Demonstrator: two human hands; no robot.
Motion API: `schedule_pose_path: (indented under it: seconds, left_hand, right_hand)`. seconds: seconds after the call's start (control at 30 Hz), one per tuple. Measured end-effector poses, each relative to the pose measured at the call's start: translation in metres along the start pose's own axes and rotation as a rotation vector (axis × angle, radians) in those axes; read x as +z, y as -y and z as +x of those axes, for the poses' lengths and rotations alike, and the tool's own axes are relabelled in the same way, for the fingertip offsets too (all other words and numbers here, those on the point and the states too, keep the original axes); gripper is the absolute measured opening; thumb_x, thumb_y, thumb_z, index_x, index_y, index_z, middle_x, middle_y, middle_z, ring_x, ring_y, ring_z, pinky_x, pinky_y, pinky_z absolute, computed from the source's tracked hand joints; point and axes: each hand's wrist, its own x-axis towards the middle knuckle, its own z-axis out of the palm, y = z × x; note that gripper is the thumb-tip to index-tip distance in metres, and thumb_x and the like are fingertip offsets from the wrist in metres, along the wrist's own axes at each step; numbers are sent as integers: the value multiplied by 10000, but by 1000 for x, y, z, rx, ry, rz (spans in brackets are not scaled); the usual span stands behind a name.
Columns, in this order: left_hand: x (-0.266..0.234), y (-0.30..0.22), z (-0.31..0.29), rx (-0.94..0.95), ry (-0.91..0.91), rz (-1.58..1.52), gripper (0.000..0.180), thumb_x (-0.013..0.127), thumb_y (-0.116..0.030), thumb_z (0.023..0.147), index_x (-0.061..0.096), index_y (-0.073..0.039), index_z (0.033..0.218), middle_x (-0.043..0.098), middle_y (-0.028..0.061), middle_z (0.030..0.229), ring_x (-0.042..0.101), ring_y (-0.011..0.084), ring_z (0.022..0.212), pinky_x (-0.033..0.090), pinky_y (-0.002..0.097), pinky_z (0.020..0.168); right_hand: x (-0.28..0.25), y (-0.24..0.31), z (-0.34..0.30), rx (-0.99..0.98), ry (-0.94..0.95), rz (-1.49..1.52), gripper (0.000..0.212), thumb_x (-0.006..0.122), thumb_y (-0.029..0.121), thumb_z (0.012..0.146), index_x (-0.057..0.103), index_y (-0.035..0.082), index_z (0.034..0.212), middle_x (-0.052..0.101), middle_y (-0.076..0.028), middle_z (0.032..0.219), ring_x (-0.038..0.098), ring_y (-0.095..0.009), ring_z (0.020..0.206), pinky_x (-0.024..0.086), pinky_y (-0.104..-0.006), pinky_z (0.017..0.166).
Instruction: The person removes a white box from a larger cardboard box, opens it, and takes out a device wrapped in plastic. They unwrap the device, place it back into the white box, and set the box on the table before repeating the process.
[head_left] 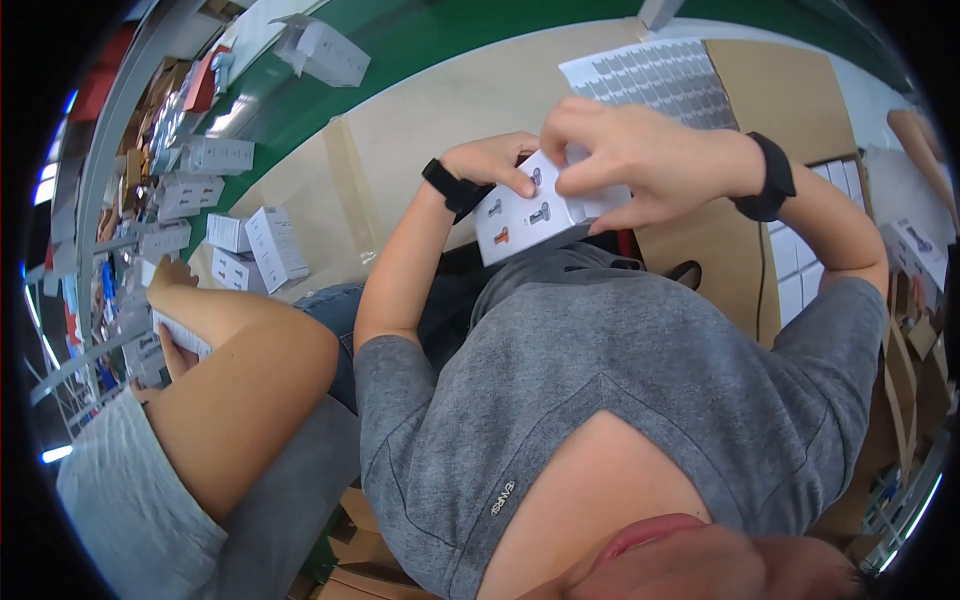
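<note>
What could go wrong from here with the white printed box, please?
The white printed cardboard box, tilted with the left hand at its far edge, might slip if that grip loosens. The right hand, bent over the box's right end, could crease the cardboard if it presses too hard.

The white rectangular cardboard box was printed with small figures in purple, grey and orange-red. A solid black wristband was seen to its left, and another solid black wristband to its right. Beyond the box, the smooth beige tabletop was crossed by a darker tan tape strip. Beyond the box to the right, a silver-grey flat sheet was patterned with repeated rows of shapes, and plain brown was shown by the flat cardboard panel. Below the box, the cloth T-shirt was heathered in dark grey.
</note>
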Motion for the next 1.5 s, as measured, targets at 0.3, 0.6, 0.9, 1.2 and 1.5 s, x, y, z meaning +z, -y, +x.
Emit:
schedule_pose_path:
  seconds: [0.3, 0.6, 0.9, 1.2, 1.5]
  left_hand:
    - [17, 24, -31, 364, -833, -143, 640, 712, -330, 672, 469, 12, 1155, 455, 152, 1197, 448, 226, 1096, 376, 341, 909]
    - [49, -5, -14, -168, -1093, 863, 549, 661, -350, 707, 497, -90, 1162, 486, 156, 935, 512, 311, 895, 448, 371, 746]
    - [28, -6, -27, 30, -1241, 987, 275, 560, -209, 806, 571, -85, 1051, 526, 128, 681, 554, 263, 605, 452, 331, 562]
    - [24, -4, -38, 36, -1359, 769, 233, 510, -118, 838, 556, -42, 1053, 546, 151, 582, 560, 255, 517, 442, 304, 512]
    - [38, -20, -29, 424, -1348, 1608, 240, 578, -96, 746, 586, -109, 985, 592, 81, 838, 572, 195, 808, 416, 357, 763]
  right_hand:
    - [54, -125, 22, 600, 93, 759, 143, 581, 147, 731, 470, 56, 741, 504, -61, 788, 483, -137, 731, 420, -280, 598]
    - [39, -143, -7, 472, -175, 570, 91, 554, 116, 777, 499, 77, 838, 572, -49, 875, 550, -170, 797, 448, -295, 706]
    - [42, -80, -33, 587, -439, -352, 206, 566, 78, 730, 545, 40, 931, 569, -119, 871, 561, -299, 796, 478, -348, 648]
    - [87, -36, -10, 296, -116, -424, 236, 619, 101, 666, 523, 53, 875, 507, -102, 988, 483, -268, 954, 411, -376, 869]
    - [102, -43, -40, 256, -285, -481, 122, 568, 104, 688, 496, 60, 777, 521, -99, 966, 499, -275, 931, 431, -368, 815]
